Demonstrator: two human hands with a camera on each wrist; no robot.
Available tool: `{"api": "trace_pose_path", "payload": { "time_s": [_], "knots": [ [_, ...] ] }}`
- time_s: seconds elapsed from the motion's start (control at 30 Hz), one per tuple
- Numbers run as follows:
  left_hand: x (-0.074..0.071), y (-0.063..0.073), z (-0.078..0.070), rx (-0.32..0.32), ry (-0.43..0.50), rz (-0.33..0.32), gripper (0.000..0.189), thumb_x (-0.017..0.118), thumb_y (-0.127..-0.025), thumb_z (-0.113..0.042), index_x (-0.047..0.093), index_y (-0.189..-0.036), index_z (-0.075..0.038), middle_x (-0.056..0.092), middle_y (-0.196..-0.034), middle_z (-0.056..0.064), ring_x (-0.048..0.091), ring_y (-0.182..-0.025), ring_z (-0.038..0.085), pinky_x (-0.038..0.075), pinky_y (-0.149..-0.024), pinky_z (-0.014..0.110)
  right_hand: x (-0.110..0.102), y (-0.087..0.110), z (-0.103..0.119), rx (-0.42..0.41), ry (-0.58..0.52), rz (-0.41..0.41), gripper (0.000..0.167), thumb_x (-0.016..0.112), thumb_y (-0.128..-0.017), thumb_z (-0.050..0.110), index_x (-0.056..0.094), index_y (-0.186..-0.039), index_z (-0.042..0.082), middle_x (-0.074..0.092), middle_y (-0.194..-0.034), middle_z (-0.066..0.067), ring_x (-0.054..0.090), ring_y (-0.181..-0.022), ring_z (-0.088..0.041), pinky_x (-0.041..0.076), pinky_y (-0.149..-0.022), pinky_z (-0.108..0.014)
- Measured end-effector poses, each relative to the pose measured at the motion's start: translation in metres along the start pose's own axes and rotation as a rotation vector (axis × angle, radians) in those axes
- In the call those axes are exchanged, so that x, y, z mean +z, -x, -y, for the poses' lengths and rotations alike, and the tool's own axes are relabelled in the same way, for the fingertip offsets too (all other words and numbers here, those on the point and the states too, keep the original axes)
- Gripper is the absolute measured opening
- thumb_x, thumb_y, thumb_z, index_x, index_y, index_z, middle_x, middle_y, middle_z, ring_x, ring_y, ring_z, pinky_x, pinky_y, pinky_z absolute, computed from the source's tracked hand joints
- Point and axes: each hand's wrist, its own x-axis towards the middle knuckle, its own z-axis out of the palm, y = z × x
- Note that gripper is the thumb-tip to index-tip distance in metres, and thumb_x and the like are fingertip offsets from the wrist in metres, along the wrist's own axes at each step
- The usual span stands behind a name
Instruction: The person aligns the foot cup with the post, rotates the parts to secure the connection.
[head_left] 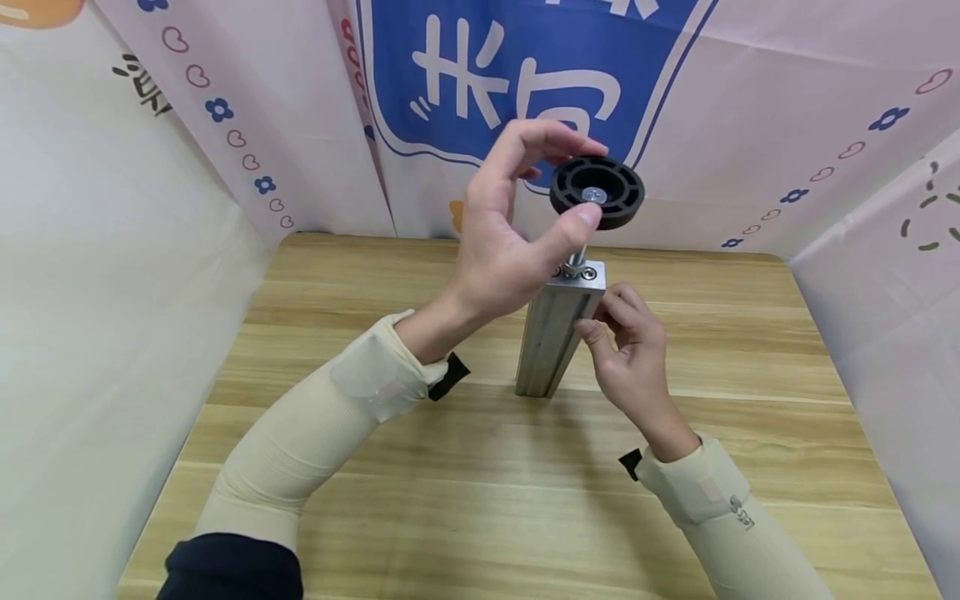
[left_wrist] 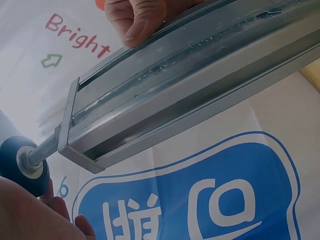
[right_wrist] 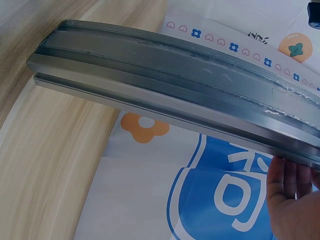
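An aluminium profile (head_left: 543, 342) stands upright on the table, with a metal end plate (left_wrist: 68, 117) on its top. From that plate rises a threaded rod (left_wrist: 45, 149) carrying a black round leveling foot (head_left: 632, 197), its ribbed underside turned up. My left hand (head_left: 502, 229) pinches the foot's rim between thumb and fingers. Lower down, my right hand (head_left: 633, 354) grips the profile near its upper end, thumb on the near side; its fingers are partly hidden behind the profile. In the right wrist view, the profile's lower end reaches the wooden surface.
The wooden table (head_left: 360, 333) has its back edge against a white printed cloth (head_left: 315, 125) with a blue sign. White cloth walls (head_left: 112, 275) stand at both sides. Black tabs (head_left: 448, 377) stick out from the sleeve cuffs.
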Motion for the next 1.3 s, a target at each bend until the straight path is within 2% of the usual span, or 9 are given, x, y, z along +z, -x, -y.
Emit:
{"api": "trace_pose_path", "payload": {
  "time_s": [0.17,0.3,0.5,0.57,0.67,0.8,0.9,1.03,1.3],
  "knots": [
    [0.0011,0.0004,0.0001,-0.012,0.059,0.036,0.048,0.052,-0.09,-0.02,0.053,-0.124,0.013,0.067,-0.126,0.03,0.062,-0.117,0.027,0.049,-0.107,0.031,0.0006,-0.0002,0.0012,0.014,0.013,0.004,0.019,0.071,-0.092,-0.006,0.07,-0.109,-0.016,0.058,-0.099,0.008,0.059,-0.086,-0.006,0.054,-0.076,-0.016],
    [0.0018,0.0,-0.0017,-0.052,0.129,0.067,0.044,0.046,-0.092,-0.013,0.052,-0.126,0.015,0.064,-0.129,0.032,0.063,-0.121,0.028,0.056,-0.104,0.038,0.0006,0.0,0.002,0.019,0.02,0.005,0.021,0.071,-0.092,-0.006,0.07,-0.111,-0.015,0.059,-0.099,0.008,0.059,-0.087,-0.007,0.054,-0.077,-0.016],
    [0.0021,-0.0007,-0.0067,-0.123,0.177,0.109,0.048,0.041,-0.096,-0.003,0.048,-0.139,0.018,0.062,-0.14,0.032,0.06,-0.135,0.031,0.053,-0.113,0.038,-0.0001,0.0005,0.0025,0.032,0.03,0.008,0.023,0.069,-0.092,-0.008,0.07,-0.114,-0.015,0.058,-0.099,0.008,0.059,-0.087,-0.007,0.055,-0.078,-0.016],
    [0.0016,-0.0006,-0.0084,-0.138,0.153,0.113,0.049,0.041,-0.097,-0.001,0.048,-0.142,0.017,0.062,-0.143,0.029,0.059,-0.138,0.028,0.049,-0.117,0.035,-0.0002,0.0006,0.0028,0.035,0.033,0.008,0.023,0.068,-0.092,-0.01,0.07,-0.114,-0.014,0.058,-0.099,0.008,0.059,-0.087,-0.008,0.055,-0.078,-0.016],
    [0.0,-0.0002,-0.0079,-0.105,0.089,0.112,0.048,0.043,-0.097,-0.003,0.051,-0.141,0.015,0.062,-0.144,0.027,0.056,-0.136,0.025,0.041,-0.12,0.029,0.0003,0.0006,0.0028,0.032,0.031,0.004,0.022,0.068,-0.091,-0.012,0.071,-0.112,-0.015,0.058,-0.099,0.008,0.059,-0.087,-0.008,0.055,-0.078,-0.016],
    [-0.002,0.0004,-0.0038,-0.039,0.02,0.085,0.05,0.046,-0.096,-0.012,0.054,-0.138,0.014,0.064,-0.141,0.027,0.055,-0.129,0.021,0.038,-0.114,0.027,0.0004,0.0011,0.0018,0.028,0.031,0.004,0.021,0.068,-0.09,-0.015,0.07,-0.111,-0.016,0.058,-0.098,0.008,0.059,-0.087,-0.007,0.055,-0.077,-0.016],
    [-0.0018,0.0007,-0.0029,-0.043,-0.017,0.06,0.055,0.052,-0.094,-0.02,0.053,-0.139,0.012,0.064,-0.14,0.024,0.054,-0.126,0.015,0.038,-0.108,0.024,-0.0006,0.0018,0.0006,0.023,0.027,0.002,0.021,0.069,-0.09,-0.013,0.069,-0.111,-0.017,0.058,-0.098,0.008,0.058,-0.086,-0.007,0.054,-0.076,-0.016],
    [-0.0005,0.0008,-0.0038,-0.047,-0.066,0.023,0.061,0.066,-0.088,-0.024,0.054,-0.138,0.009,0.064,-0.135,0.021,0.053,-0.12,0.012,0.038,-0.103,0.023,-0.0018,0.0019,-0.0011,0.003,0.01,0.001,0.022,0.071,-0.093,-0.002,0.069,-0.109,-0.017,0.058,-0.098,0.008,0.057,-0.084,-0.007,0.053,-0.075,-0.016],
    [0.0018,-0.0003,-0.0072,-0.041,-0.162,-0.014,0.07,0.089,-0.075,-0.019,0.058,-0.135,0.005,0.062,-0.127,0.015,0.053,-0.115,0.009,0.038,-0.099,0.022,-0.0011,0.0008,-0.0005,-0.029,-0.016,0.021,0.045,0.072,-0.095,0.024,0.068,-0.111,-0.018,0.058,-0.1,0.009,0.056,-0.085,-0.007,0.052,-0.075,-0.016]
  ]
}}
